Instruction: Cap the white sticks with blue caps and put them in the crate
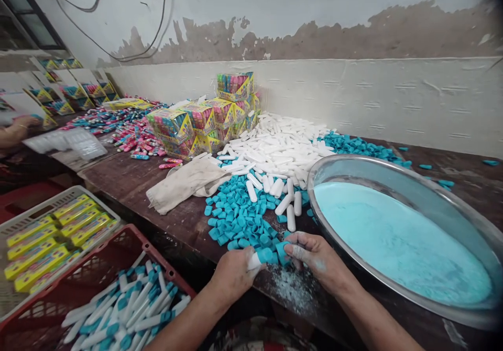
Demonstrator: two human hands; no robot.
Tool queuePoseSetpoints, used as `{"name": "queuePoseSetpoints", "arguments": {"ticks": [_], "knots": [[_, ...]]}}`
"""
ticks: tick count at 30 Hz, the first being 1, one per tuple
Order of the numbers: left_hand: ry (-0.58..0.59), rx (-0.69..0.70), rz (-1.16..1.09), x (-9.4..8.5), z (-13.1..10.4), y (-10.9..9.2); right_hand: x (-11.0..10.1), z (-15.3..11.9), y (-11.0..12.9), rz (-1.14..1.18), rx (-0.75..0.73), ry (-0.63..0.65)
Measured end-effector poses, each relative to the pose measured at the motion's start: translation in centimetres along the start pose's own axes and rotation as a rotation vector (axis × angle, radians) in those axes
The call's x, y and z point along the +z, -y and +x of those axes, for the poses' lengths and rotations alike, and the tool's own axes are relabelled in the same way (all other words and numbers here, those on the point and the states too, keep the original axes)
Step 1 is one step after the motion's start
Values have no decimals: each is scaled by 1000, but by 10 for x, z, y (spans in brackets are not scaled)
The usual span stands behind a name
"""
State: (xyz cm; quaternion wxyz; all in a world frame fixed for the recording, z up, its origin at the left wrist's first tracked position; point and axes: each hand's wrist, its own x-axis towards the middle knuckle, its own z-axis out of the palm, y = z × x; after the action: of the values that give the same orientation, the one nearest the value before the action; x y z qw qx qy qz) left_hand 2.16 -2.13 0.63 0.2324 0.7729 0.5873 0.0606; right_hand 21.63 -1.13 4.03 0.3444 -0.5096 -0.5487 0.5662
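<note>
In my left hand (234, 273) is a white plastic tube (253, 261) with a blue end, gripped near the table's front edge. My right hand (316, 261), dusted with powder, pinches a blue cap (282, 252) close beside that blue end. Whether the two pieces touch I cannot tell. Just beyond both hands lies a heap of loose blue caps (239, 209). White tubes (275, 144) are piled behind them, a few lying on top of the caps. Pale blue powder (293, 288) is spilled on the tabletop below my right hand.
A wide metal basin (316, 199) of light blue powder (401, 241) stands at right. A red crate (135, 236) holds capped tubes (129, 309) at lower left, beside a pale basket (108, 209) of yellow boxes. A cloth (188, 181) and packed display boxes (204, 120) lie beyond. Another person's hand (18, 131) is far left.
</note>
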Motion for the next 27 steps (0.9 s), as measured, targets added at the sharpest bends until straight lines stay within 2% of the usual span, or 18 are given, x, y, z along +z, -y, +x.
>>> {"name": "queuePoseSetpoints", "arguments": {"ticks": [6, 10, 13, 20, 24, 27], "knots": [[30, 51, 105, 0, -1, -8, 4, -7, -1, 84, 102, 105], [49, 98, 126, -2, -1, -12, 0, -8, -5, 105, 95, 81], [68, 129, 148, -2, -3, -16, -1, -10, -8, 73, 122, 133], [103, 172, 205, 2, -1, -22, 8, -11, -4, 45, 133, 163], [109, 147, 187, 6, -5, -23, 21, -11, -1, 0, 122, 156], [95, 122, 151, 3, -19, -11, 39, -13, -4, -65, 126, 200]]}}
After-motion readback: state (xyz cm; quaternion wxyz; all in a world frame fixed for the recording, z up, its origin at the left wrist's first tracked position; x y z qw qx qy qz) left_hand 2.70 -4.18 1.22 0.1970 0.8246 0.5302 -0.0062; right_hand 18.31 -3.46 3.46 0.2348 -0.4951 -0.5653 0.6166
